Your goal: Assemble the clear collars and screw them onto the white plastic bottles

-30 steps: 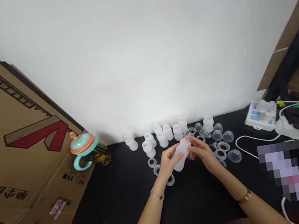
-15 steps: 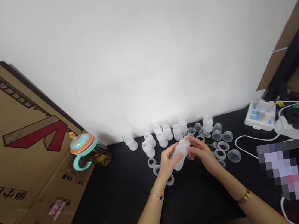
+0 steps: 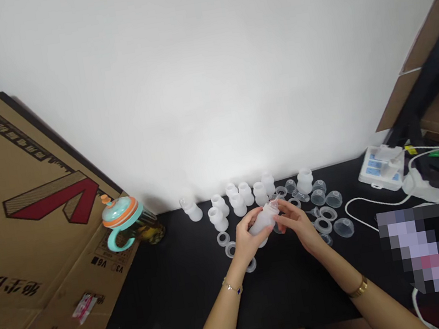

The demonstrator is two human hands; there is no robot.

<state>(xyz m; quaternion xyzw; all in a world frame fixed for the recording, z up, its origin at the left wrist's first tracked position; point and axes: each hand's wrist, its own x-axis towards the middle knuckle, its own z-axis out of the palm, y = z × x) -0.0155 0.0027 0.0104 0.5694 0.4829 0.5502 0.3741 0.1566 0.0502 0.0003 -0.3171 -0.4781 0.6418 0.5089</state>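
Observation:
My left hand (image 3: 248,235) is wrapped round a frosted white baby bottle (image 3: 262,223), tilted with its neck up and to the right. My right hand (image 3: 296,222) closes its fingers at the bottle's neck, on a clear nipple (image 3: 276,203) partly hidden by the fingertips. Behind my hands stand several open white bottles (image 3: 238,204). One bottle with a clear cap (image 3: 190,208) stands to their left. White collar rings (image 3: 231,249) lie beside my left wrist. More rings (image 3: 328,214) and clear dome caps (image 3: 343,228) are spread to the right of my right hand.
A tea-filled jug (image 3: 146,227) with a turquoise lid and handle stands at left against a large cardboard box (image 3: 34,177). At right are a white compartment case (image 3: 382,169), a white cable (image 3: 349,208) and a blurred-out patch. A white wall rises behind the black table (image 3: 174,299).
The bottle has tipped slightly lower in my left hand, and more of its base is covered by the fingers. My right hand stays at its neck. Little else differs.

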